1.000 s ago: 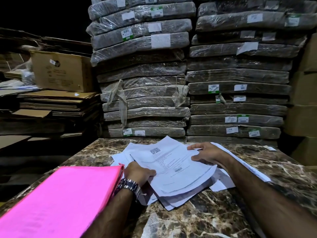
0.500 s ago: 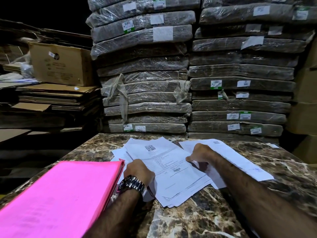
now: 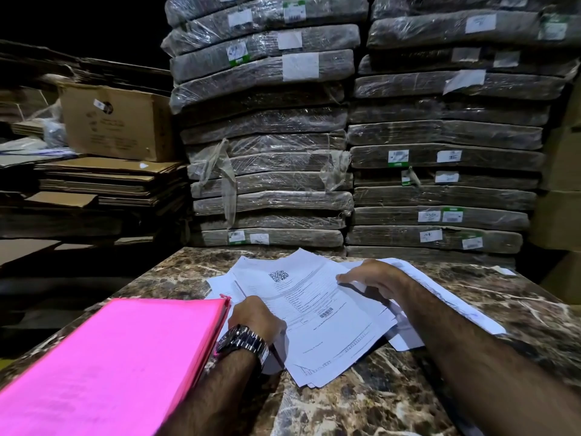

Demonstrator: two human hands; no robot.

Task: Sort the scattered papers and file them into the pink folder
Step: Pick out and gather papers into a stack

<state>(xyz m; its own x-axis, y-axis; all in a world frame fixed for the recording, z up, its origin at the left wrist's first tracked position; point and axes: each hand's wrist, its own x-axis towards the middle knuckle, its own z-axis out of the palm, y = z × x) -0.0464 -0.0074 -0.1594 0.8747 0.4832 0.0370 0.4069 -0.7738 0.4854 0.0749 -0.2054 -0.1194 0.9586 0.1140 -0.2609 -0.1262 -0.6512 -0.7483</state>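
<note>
A closed pink folder (image 3: 110, 366) lies at the front left of the marble table (image 3: 393, 401). Beside it, white printed papers (image 3: 330, 338) lie in a loose overlapping stack, the top sheet showing a QR code. My left hand (image 3: 256, 319), with a metal watch on its wrist, grips the stack's left edge, thumb on top. My right hand (image 3: 374, 276) rests on the far right part of the top sheet with its fingers stretched out to the left. One more white sheet (image 3: 456, 306) sticks out to the right under my right forearm.
Two tall stacks of plastic-wrapped bundles (image 3: 267, 171) stand right behind the table's far edge. To the left are flattened cardboard sheets (image 3: 103, 180) with a cardboard box (image 3: 116, 121) on top. More boxes stand at the far right (image 3: 562, 215).
The spread sheets have been drawn together into a tighter stack. My right hand curled at the stack's right edge, and now its fingers lie stretched over the top sheet. My left hand stayed at the left edge.
</note>
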